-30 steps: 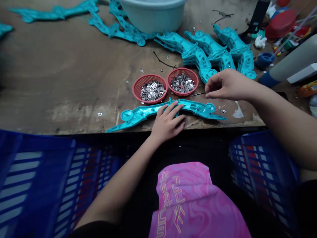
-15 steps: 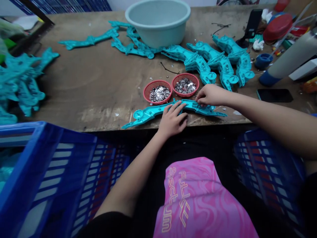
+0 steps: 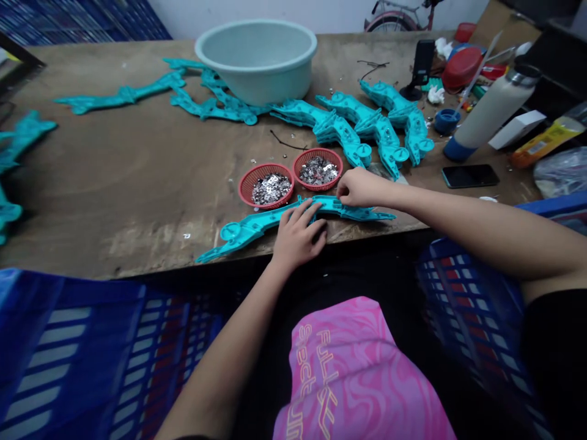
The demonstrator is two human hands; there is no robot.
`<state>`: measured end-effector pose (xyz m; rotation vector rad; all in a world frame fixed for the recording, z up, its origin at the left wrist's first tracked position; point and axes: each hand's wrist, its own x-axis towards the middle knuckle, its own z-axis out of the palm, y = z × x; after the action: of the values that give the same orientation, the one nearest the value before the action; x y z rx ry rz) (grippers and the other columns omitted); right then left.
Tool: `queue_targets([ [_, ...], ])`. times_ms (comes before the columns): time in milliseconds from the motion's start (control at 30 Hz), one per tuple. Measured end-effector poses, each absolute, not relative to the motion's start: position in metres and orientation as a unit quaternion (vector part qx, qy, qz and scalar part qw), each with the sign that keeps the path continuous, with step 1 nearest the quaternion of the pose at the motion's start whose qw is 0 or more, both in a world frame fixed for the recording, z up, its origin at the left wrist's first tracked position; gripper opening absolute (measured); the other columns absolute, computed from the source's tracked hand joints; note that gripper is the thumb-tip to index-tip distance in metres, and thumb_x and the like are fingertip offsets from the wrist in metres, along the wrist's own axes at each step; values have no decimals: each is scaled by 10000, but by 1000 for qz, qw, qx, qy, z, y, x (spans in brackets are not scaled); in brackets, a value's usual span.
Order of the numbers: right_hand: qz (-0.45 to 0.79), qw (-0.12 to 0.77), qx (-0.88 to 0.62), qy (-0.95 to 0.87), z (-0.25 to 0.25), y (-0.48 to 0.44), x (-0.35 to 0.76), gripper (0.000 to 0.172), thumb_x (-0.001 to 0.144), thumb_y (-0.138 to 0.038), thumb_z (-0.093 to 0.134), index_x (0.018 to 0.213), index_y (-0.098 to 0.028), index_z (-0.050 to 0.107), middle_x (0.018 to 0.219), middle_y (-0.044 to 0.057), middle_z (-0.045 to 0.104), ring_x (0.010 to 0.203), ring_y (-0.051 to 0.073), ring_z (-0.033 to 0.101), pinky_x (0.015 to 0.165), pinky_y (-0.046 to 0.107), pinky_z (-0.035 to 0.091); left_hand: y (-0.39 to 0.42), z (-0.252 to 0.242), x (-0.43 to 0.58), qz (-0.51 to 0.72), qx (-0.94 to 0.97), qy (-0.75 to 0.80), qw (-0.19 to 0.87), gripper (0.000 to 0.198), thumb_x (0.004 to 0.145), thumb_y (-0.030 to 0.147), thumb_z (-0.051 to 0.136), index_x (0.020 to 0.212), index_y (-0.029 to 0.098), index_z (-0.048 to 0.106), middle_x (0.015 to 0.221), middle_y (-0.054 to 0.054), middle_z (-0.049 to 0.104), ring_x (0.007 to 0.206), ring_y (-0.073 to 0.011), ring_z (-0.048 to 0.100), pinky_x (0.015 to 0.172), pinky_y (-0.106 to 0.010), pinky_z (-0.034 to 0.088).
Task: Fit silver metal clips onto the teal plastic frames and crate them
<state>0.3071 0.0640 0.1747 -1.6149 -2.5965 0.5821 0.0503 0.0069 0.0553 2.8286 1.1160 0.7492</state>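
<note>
A long turquoise plastic part (image 3: 257,225) lies along the front edge of the wooden table. My left hand (image 3: 299,235) rests on its middle with the fingers spread. Just right of it, my right hand (image 3: 360,187) is over the part's right half, its fingertips pinched together; whatever they hold is too small to make out. Behind the part stand two red baskets of small metal pieces, the left basket (image 3: 242,190) and the right basket (image 3: 338,173), the latter close to my right fingertips.
Stacked turquoise parts (image 3: 339,131) lie behind the baskets, near a pale green basin (image 3: 270,79). More parts (image 3: 27,137) sit at the left. A bottle (image 3: 493,113) and a phone (image 3: 470,176) are at the right. Blue crates (image 3: 105,354) flank my lap.
The view has turned to the right, so the table things appear farther left. My left hand still lies on the part, and my right hand is still pinched over its right half.
</note>
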Motion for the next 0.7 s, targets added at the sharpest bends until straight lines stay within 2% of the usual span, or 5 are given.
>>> queue_targets([
  [233,146,17,-510,-847,170,58,303,261,913,-61,729,1077,-125,922,995,145,861,944,268,760,817,351,501,6,53,53,232,901,366,31,294,1040,318,672,1284,265,827,1739,-133,578,1684,-402,460,1297,-636,373],
  [367,156,10,-480,-863,175,59,308,321,861,1,708,1018,-168,932,928,115,847,876,252,736,818,361,491,3,77,46,211,905,367,47,484,1061,433,682,1528,309,725,1762,-118,554,1680,-398,455,1331,-628,317],
  [467,164,83,-474,-861,181,65,317,334,895,-29,697,1062,-190,938,1004,110,861,926,272,746,857,389,514,25,111,25,242,882,402,30,641,1057,545,683,1654,320,623,1730,-117,588,1610,-395,521,1328,-601,333],
  [600,164,133,-493,-844,185,74,330,281,945,-118,719,1094,-219,935,1039,107,862,981,306,754,864,421,536,97,139,-9,196,818,536,72,424,1040,413,639,1384,241,817,1364,-151,795,1295,-372,707,1146,-512,503],
  [700,165,89,-499,-846,183,79,337,273,955,-137,732,1130,-206,929,1069,118,864,996,316,762,854,420,529,145,137,-21,34,774,614,149,156,816,274,807,942,224,885,927,-131,801,993,-366,743,1007,-481,525],
])
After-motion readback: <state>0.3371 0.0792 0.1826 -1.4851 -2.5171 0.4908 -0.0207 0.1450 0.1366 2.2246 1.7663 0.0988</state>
